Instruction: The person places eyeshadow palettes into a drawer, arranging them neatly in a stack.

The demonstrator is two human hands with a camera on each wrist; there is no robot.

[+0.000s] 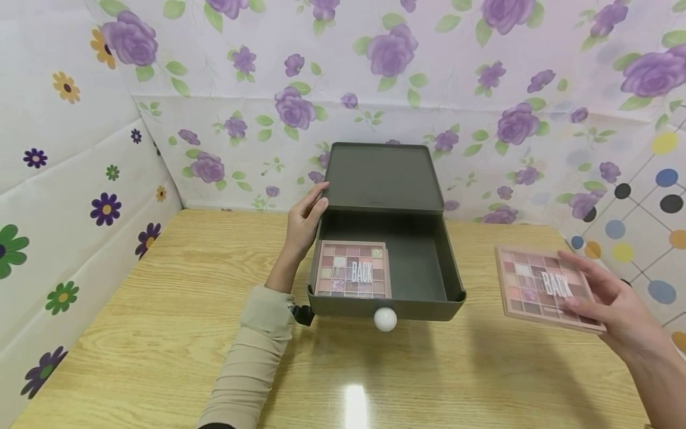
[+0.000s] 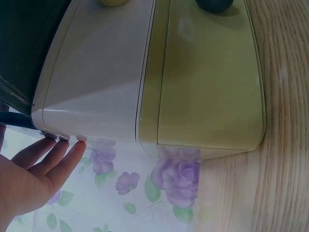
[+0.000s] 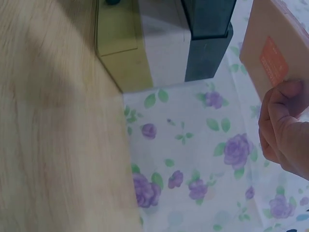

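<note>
My right hand [image 1: 621, 304] pinches an eyeshadow palette [image 1: 541, 289] by its right edge, in the air right of the chest. Its window shows pink and brown squares with white "BACK" lettering; the plain pink underside of the palette [image 3: 270, 58] carries an orange label in the right wrist view. A similar palette [image 1: 351, 271] lies in the left part of a dark grey pulled-out drawer [image 1: 423, 274] with a white knob [image 1: 385, 319]. With fairly straight fingers, my left hand [image 1: 305, 223] touches the left side of the drawer chest [image 1: 383, 176] near its top.
Beneath the dark drawer, the chest has a white drawer [image 2: 96, 82] and a yellow-green drawer [image 2: 210, 82], both closed. It stands on a wood-grain table [image 1: 177, 310]. Behind the table hangs a purple-flowered cloth [image 1: 241, 149]; patterned cloths flank both sides.
</note>
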